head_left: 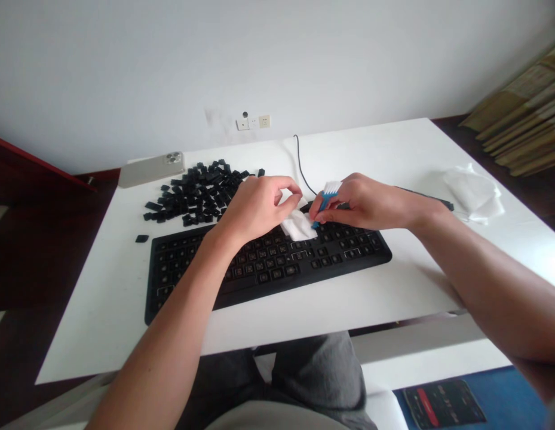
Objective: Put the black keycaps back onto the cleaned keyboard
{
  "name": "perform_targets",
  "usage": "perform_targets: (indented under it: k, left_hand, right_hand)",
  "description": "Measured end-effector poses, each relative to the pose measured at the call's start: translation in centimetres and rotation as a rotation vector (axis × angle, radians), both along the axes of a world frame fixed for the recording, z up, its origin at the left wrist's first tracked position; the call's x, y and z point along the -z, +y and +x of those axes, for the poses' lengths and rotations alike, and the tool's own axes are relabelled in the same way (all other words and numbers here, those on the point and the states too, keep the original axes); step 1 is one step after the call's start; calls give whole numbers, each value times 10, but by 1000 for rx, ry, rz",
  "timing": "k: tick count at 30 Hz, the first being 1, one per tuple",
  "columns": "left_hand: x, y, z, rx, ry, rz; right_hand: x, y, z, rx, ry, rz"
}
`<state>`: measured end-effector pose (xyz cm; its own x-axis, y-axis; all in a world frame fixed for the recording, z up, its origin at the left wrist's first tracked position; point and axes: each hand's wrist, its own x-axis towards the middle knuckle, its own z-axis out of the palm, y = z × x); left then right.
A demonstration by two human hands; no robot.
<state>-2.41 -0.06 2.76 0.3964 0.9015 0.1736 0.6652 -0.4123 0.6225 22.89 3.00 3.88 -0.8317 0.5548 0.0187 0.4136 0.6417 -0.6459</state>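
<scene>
The right hand (pixel 364 203) is closed on a blue brush (pixel 324 203), bristles up, over the keyboard (pixel 268 269). The half-curled left hand (pixel 254 209) meets a white wipe (pixel 297 227) on the keyboard's top edge, its hold unclear. Loose keycaps (pixel 196 191) heap just behind on the bench (pixel 107 310).

White desk (pixel 304 316), black keyboard (pixel 268 269), loose keycaps (pixel 196 194), phone (pixel 150 169), probably tissue (pixel 472 192)

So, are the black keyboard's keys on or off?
Mostly off: the black keyboard shows bare mounts, black plastic keycaps heaped beside it.
</scene>
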Motion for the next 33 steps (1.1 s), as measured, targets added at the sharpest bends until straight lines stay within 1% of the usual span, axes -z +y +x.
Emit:
perform_targets:
  k: [4,7,10,14,16,17,20,23,25,30,33]
  left_hand:
    - [1,0,1,16,33,23]
    - [-1,-1,1,17,36,21]
    - [-6,-2,-2,33,40,-5]
    - [-13,0,-12,156,68,-116]
    - [-12,2,-15,214,95,-150]
    - [-10,3,-14,222,109,-148]
    - [0,4,-5,175,143,-74]
    - [9,2,6,144,170,-8]
    - [11,1,10,138,181,-1]
    - [3,1,5,135,115,-33]
    - [-2,0,2,144,81,-52]
  right_hand:
    - [-2,-6,-3,-52,37,45]
    - [-1,-7,-3,-25,8,55]
    - [1,-3,1,27,-58,60]
    - [-3,1,7,77,19,1]
    - [-6,0,9,117,91,-26]
    - [-8,0,9,131,122,-38]
    - [-9,-2,7,107,159,-47]
    - [-7,-2,4,33,99,6]
    - [-4,-1,3,12,62,38]
    - [4,1,0,-29,66,88]
    - [5,0,-1,-38,31,101]
